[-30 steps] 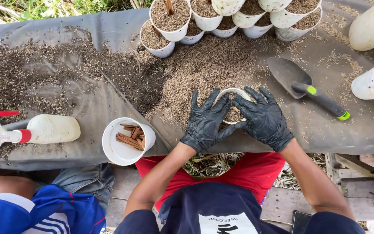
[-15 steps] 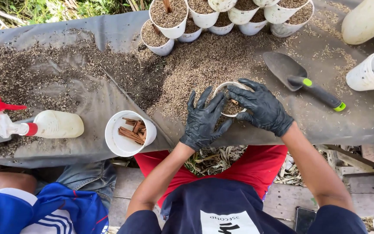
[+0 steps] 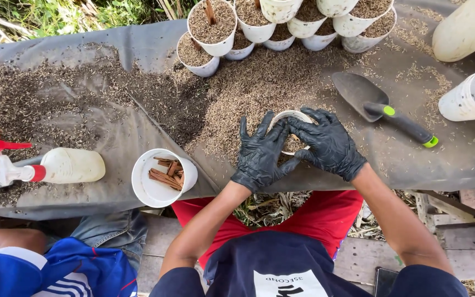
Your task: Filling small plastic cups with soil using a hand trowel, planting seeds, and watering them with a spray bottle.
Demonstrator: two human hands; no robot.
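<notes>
Eight-odd filled cups (image 3: 211, 25) stand far; both gloved hands, left hand (image 3: 259, 157) and right hand (image 3: 328, 144), clasp one small cup (image 3: 288, 118), husk mix (image 3: 248, 93) heaped beside it.

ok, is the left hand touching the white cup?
Touching. Head view: left hand fingers curl over the white cup rim, with the right hand gripping the other side.

Bright even daylight, soft shadows, sharp w/ no glare.
</notes>
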